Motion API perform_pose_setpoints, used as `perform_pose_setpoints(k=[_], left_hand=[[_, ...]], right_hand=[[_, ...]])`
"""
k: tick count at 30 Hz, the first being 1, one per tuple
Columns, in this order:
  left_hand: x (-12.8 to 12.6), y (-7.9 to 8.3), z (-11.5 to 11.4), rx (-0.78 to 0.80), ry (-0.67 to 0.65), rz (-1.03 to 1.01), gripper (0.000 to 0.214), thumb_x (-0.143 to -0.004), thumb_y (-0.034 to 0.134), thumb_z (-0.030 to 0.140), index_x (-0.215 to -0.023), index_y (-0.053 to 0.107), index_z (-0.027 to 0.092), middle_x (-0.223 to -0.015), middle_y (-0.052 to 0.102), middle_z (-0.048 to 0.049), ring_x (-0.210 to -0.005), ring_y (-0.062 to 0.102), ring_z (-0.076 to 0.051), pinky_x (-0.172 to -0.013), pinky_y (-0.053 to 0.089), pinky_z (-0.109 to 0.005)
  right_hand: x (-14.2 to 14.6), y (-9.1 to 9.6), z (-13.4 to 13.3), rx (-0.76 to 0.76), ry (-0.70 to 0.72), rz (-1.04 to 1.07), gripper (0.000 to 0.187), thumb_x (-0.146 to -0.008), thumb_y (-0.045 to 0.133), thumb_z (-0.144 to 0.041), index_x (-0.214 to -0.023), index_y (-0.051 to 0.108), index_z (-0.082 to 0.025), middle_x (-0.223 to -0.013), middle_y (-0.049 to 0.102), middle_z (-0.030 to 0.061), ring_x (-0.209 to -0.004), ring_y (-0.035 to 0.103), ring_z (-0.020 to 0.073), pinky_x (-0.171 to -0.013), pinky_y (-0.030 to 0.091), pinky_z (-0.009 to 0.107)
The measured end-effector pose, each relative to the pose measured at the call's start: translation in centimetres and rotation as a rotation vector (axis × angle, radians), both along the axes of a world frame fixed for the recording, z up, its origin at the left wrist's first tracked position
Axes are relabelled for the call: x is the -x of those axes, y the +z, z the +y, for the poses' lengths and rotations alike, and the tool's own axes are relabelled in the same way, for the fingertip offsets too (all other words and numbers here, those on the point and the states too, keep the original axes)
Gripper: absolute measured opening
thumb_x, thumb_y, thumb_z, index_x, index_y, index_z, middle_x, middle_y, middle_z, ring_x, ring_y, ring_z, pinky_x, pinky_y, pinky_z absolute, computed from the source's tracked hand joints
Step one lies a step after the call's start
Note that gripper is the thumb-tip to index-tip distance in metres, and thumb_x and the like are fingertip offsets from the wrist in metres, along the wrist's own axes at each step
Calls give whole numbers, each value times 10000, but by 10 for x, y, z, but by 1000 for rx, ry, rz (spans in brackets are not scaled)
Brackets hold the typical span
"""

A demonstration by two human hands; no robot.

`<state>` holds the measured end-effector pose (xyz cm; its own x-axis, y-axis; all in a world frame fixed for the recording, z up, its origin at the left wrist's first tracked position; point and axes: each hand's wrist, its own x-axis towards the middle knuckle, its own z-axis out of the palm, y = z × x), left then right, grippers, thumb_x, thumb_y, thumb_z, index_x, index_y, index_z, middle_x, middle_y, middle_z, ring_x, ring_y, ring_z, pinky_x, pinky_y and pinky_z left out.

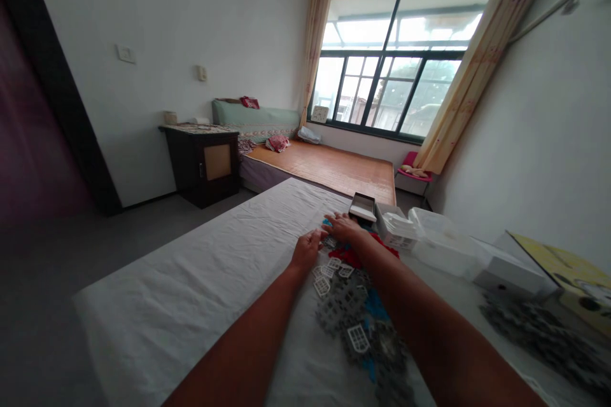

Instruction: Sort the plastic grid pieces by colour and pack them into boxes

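Both arms reach toward the far end of a table with a white cloth (205, 273). My left hand (307, 250) rests low there, fingers curled together; whatever they hold, if anything, is too small to name. Close beside it, my right hand (342, 227) is palm down with fingers stretched out over a small blue piece (327, 222). Under and beside my right forearm lie red pieces (351, 257). Nearer me spread flat grey plastic pieces (337, 305), several white window-shaped pieces (358, 338) and blue pieces (377, 305).
Along the right stand an open dark box (363, 205), a box with white items (398, 229), a clear plastic container (442, 238) and a white box (510, 273). More dark grey pieces (539, 337) lie at right. Beyond are a bed (329, 162) and a cabinet (205, 165).
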<state>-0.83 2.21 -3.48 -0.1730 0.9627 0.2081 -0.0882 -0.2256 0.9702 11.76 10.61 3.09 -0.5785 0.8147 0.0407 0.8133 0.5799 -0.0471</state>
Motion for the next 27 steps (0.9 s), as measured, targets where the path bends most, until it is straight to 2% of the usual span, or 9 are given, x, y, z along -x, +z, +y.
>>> perform_pose_setpoints(k=[4, 7, 11, 15, 18, 21, 23, 25, 27], left_hand=[[0, 1, 1, -15, 13, 38, 468, -839, 443, 502, -951, 670, 109, -995, 684, -129, -967, 617, -239, -785, 515, -340], [0, 4, 0, -36, 36, 107, 472, -847, 421, 491, -982, 664, 109, -1010, 683, -125, -961, 618, -232, -772, 513, -329], [0, 11, -4, -74, 52, 272, 466, -853, 400, 468, -1003, 670, 119, -1012, 690, -114, -918, 631, -222, -779, 499, -329], [-1, 17, -9, -120, 42, 414, 480, -868, 356, 455, -987, 682, 123, -951, 706, -93, -910, 634, -219, -825, 479, -329], [-1, 18, -10, -156, 64, 525, 476, -883, 320, 437, -992, 681, 147, -996, 699, -82, -976, 615, -210, -889, 449, -317], [-3, 18, -12, -174, 30, 589, 432, -875, 353, 428, -991, 685, 177, -1032, 694, -74, -1018, 599, -213, -928, 423, -317], [-7, 18, -14, -188, -26, 626, 393, -866, 390, 428, -974, 695, 205, -1026, 700, -58, -1018, 600, -217, -932, 418, -314], [-12, 19, -19, -231, -99, 681, 378, -869, 401, 432, -963, 703, 225, -1032, 701, -46, -1021, 600, -217, -936, 415, -307], [-18, 22, -25, -295, -180, 717, 382, -878, 398, 434, -963, 708, 228, -1054, 696, -41, -1026, 597, -214, -945, 412, -302]], right_hand=[[-12, 5, 0, 31, 46, -24, 396, -847, 502, -366, -1213, 537, -217, -1183, 598, 110, -1076, 542, 247, -897, 385, 363], [-26, 16, -13, 69, 141, -29, 333, -811, 534, -283, -1130, 607, -220, -1053, 670, 72, -951, 605, 207, -829, 423, 292], [-49, 30, -62, 94, 277, 7, 321, -830, 509, -256, -1132, 618, -272, -1096, 667, 20, -1011, 588, 180, -876, 417, 266], [-84, 51, -125, 103, 441, 163, 353, -817, 563, -340, -1166, 596, -293, -1210, 610, 21, -1156, 506, 203, -991, 365, 343], [-123, 63, -159, 79, 347, 318, 343, -840, 537, -346, -1172, 589, -281, -1234, 592, 40, -1182, 488, 210, -1019, 348, 383], [-164, 53, -182, 42, 66, 390, 427, -820, 556, -395, -1224, 544, -258, -1265, 562, 77, -1176, 495, 233, -1008, 365, 405], [-181, 34, -198, 140, -61, 367, 648, -721, 655, -456, -1306, 462, -255, -1304, 527, 97, -1157, 513, 258, -980, 401, 412], [-185, 11, -212, 225, -92, 355, 910, -570, 763, -477, -1366, 384, -250, -1349, 481, 114, -1186, 487, 291, -993, 396, 428], [-176, -8, -221, 226, -88, 392, 1003, -500, 811, -425, -1379, 363, -245, -1372, 453, 122, -1233, 435, 309, -1024, 363, 448]])
